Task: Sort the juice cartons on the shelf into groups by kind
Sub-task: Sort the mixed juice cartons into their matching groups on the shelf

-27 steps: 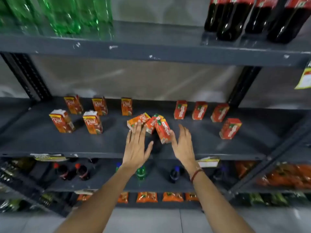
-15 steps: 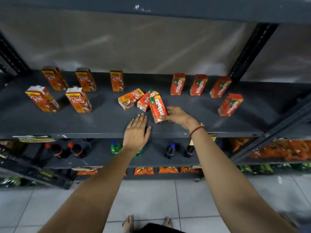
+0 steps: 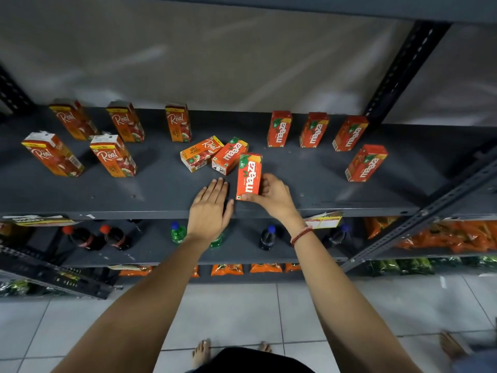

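Observation:
On the grey shelf (image 3: 150, 192), several Real cartons (image 3: 113, 156) stand upright at the left and several Maaza cartons (image 3: 314, 130) stand at the right. In the middle a Real carton (image 3: 200, 153) and a Maaza carton (image 3: 228, 155) lie flat, touching each other. My right hand (image 3: 273, 193) grips another Maaza carton (image 3: 249, 176) near the shelf's front, thumb at its lower end. My left hand (image 3: 211, 210) rests flat and open on the shelf just left of that carton.
A dark upright post (image 3: 403, 74) rises at the back right. Below are soda bottles (image 3: 86, 238) and orange snack packs (image 3: 446, 235). A price tag (image 3: 324, 219) hangs from the shelf edge. Another person's foot (image 3: 451, 345) shows at the lower right, on the tiled floor.
The view has tilted downward. My right hand closed on the Maaza carton and drew it toward the shelf's front edge, away from the pile. My left hand lowered flat onto the shelf.

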A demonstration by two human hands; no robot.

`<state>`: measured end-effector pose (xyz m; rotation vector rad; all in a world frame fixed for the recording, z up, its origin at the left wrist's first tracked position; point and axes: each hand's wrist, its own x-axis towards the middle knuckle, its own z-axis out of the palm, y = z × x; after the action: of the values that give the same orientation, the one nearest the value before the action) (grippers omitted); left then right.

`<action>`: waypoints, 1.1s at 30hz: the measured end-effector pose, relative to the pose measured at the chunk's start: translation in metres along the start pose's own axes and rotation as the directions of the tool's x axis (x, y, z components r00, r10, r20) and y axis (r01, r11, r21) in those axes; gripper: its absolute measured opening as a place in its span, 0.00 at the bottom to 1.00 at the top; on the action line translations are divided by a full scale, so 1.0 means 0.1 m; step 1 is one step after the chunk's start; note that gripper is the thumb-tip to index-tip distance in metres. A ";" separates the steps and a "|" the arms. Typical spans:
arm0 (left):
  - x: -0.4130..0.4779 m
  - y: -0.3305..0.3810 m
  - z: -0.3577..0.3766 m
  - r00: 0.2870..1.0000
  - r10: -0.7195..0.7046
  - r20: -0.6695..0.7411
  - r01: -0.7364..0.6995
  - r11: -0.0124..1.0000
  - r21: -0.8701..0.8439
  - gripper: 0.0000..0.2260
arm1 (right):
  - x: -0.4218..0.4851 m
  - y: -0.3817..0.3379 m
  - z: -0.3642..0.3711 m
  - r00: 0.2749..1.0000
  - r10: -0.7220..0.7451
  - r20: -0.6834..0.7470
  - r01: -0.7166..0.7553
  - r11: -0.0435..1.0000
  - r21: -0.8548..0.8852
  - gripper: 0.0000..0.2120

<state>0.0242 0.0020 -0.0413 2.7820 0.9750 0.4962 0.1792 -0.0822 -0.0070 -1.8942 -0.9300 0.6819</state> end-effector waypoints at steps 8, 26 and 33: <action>-0.02 0.01 -0.02 0.999 0.011 0.033 -0.011 1.000 -0.002 0.25 | -0.23 -0.19 0.03 0.997 -0.054 0.053 0.050 0.995 0.084 0.25; 0.00 0.02 -0.01 0.999 -0.015 0.029 0.015 1.000 0.015 0.24 | -0.22 -0.12 -0.23 0.999 -0.044 -0.018 0.045 0.993 0.111 0.26; 0.00 0.03 0.00 0.999 -0.027 0.021 0.026 0.999 0.032 0.24 | 0.14 0.18 -0.96 0.959 0.036 -0.280 -0.024 0.999 0.046 0.23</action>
<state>0.0253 -0.0001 -0.0403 2.7923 1.0229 0.4501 0.2657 -0.1227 0.0188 -1.9096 -0.7015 0.4309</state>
